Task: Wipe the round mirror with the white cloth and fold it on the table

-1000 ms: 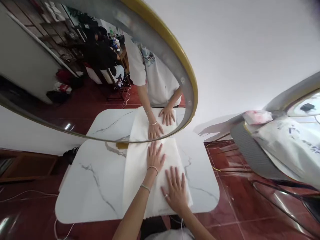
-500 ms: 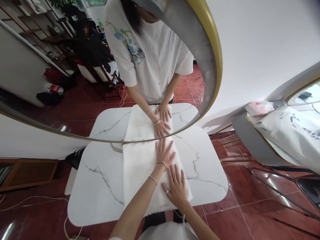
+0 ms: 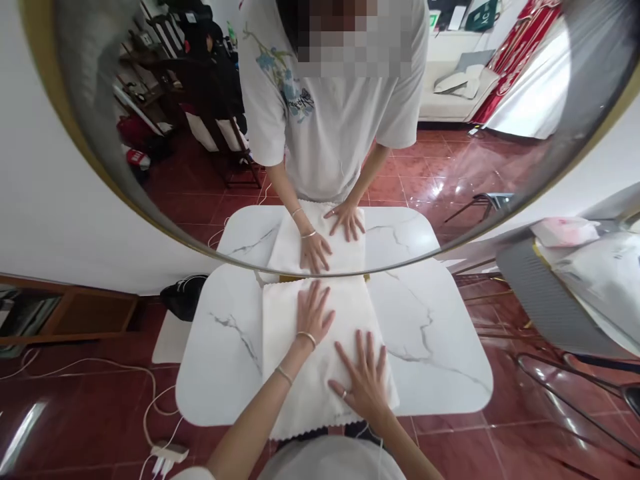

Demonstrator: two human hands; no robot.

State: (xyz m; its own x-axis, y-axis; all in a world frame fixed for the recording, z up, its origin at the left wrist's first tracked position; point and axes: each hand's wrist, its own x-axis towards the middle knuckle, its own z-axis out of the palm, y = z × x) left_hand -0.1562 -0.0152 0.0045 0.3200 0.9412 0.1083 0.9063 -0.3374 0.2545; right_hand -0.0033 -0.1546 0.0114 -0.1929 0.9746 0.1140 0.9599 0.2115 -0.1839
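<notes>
A folded white cloth with a pinked lower edge (image 3: 320,347) lies lengthwise down the middle of the frame, on a white marble-patterned table with rounded corners (image 3: 440,353). Its far end reaches the base of a large round gold-rimmed mirror (image 3: 75,133) that fills the upper half of the frame, and its near end hangs slightly over the table edge at lower centre.

The left hand (image 3: 311,312) lies flat on the upper part of the cloth, fingers spread and pointing towards the mirror, with two thin bracelets on the wrist. The right hand (image 3: 364,381) lies flat lower down, towards the cloth's right edge, fingers fanned and a ring showing. Neither hand grasps anything: both are open, palms down. Set one above the other, they appear to press the fabric so that it stays flat against the smooth tabletop.

The mirror repeats the person's white T-shirt, arms and cloth. At the right edge of the frame stands a grey ribbed appliance (image 3: 545,300). At lower left, a white cable and plug strip (image 3: 167,457) lie on the glossy red tiled floor (image 3: 75,413).
</notes>
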